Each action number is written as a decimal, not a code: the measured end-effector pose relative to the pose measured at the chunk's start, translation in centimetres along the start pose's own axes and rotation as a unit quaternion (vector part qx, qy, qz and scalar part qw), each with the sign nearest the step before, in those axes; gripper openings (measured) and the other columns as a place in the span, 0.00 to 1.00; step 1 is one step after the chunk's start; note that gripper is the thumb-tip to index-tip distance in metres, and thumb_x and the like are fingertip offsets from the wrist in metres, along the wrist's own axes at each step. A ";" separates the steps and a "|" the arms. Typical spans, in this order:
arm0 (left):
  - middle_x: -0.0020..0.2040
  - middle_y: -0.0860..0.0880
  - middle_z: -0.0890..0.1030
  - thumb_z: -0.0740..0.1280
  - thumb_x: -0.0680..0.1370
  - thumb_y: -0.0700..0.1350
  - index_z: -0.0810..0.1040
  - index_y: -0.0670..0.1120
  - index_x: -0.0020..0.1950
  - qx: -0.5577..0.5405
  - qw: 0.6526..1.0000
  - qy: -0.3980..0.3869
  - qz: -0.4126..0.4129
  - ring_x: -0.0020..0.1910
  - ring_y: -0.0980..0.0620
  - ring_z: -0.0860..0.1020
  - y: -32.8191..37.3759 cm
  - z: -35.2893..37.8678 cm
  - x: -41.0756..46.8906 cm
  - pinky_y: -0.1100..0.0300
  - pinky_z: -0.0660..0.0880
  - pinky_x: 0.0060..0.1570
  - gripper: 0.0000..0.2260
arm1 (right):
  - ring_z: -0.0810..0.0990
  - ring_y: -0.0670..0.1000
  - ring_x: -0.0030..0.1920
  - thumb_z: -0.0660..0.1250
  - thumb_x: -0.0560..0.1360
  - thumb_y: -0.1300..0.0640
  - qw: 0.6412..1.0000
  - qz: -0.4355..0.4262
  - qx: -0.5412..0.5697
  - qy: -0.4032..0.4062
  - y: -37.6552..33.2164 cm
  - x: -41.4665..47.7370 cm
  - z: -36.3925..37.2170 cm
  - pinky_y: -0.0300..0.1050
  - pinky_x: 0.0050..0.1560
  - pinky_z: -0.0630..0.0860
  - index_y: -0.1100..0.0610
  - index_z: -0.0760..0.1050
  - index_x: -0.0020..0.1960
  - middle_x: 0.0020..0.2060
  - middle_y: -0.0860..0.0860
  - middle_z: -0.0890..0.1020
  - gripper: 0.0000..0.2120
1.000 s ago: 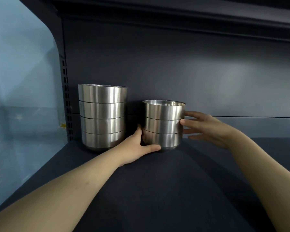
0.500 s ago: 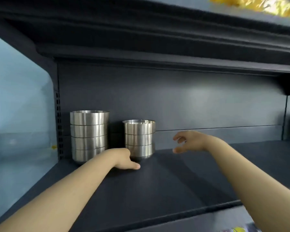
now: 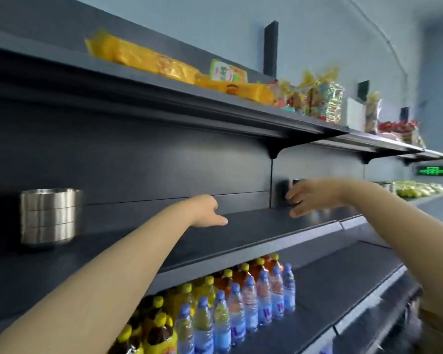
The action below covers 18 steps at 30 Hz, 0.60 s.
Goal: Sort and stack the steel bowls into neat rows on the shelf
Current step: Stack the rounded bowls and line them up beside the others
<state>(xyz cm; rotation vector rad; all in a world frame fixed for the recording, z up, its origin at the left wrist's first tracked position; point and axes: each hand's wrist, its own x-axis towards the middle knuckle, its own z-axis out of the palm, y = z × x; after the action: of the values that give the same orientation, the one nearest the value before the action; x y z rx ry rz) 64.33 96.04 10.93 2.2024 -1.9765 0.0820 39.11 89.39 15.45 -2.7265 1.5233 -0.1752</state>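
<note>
One bowl stack (image 3: pixel 48 216) of three stood mid-left on the shelf (image 3: pixel 241 233); left hand (image 3: pixel 207 210) and right hand (image 3: pixel 311 196) both spread, empty.

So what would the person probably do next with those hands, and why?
Probably carry the right hand on to the dark, blurred object by the back panel and grasp it. Both hands are empty, the left hand hovers over the shelf, and the stack of steel bowls stands far left, so more pieces likely need fetching.
</note>
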 end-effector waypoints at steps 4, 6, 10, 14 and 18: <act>0.72 0.45 0.70 0.61 0.80 0.57 0.67 0.42 0.74 -0.037 0.997 0.007 0.071 0.68 0.46 0.70 10.4 1.6 3.1 0.53 0.69 0.65 0.27 | 0.75 0.51 0.64 0.71 0.74 0.48 0.997 0.075 -0.016 0.026 9.7 -5.8 -1.7 0.49 0.70 0.66 0.52 0.70 0.70 0.65 0.48 0.77 0.27; 0.74 0.45 0.68 0.61 0.80 0.56 0.65 0.42 0.75 -0.052 0.994 0.003 0.096 0.70 0.46 0.69 14.8 2.5 4.3 0.54 0.67 0.66 0.28 | 0.74 0.52 0.65 0.71 0.74 0.48 0.994 0.102 -0.006 0.037 13.5 -8.2 -2.3 0.47 0.70 0.65 0.54 0.68 0.71 0.67 0.49 0.76 0.29; 0.70 0.44 0.72 0.62 0.79 0.57 0.69 0.41 0.72 -0.029 0.989 -0.014 0.143 0.63 0.47 0.73 21.6 3.6 6.9 0.54 0.69 0.63 0.27 | 0.75 0.53 0.64 0.71 0.73 0.47 0.989 0.138 0.004 0.049 19.6 -11.3 -2.3 0.49 0.69 0.68 0.54 0.70 0.71 0.66 0.51 0.77 0.28; 0.71 0.44 0.71 0.62 0.79 0.58 0.67 0.41 0.74 -0.037 0.984 -0.014 0.173 0.68 0.45 0.71 26.7 4.2 10.4 0.53 0.69 0.65 0.29 | 0.76 0.52 0.63 0.72 0.73 0.48 0.983 0.169 0.021 0.069 24.9 -12.9 -1.6 0.46 0.66 0.69 0.54 0.71 0.68 0.65 0.51 0.77 0.26; 0.70 0.45 0.72 0.63 0.79 0.59 0.68 0.42 0.73 -0.048 0.981 -0.020 0.189 0.65 0.45 0.73 30.0 5.9 15.2 0.53 0.71 0.63 0.29 | 0.74 0.51 0.65 0.70 0.74 0.50 0.979 0.189 0.006 0.076 29.4 -11.9 -0.6 0.44 0.66 0.68 0.55 0.71 0.69 0.66 0.52 0.76 0.25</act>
<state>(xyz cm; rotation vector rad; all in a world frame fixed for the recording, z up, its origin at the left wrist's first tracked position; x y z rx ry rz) 35.84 77.17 10.51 1.7592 -2.3417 -0.0079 7.93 84.04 12.97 -2.4007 2.0339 -0.3879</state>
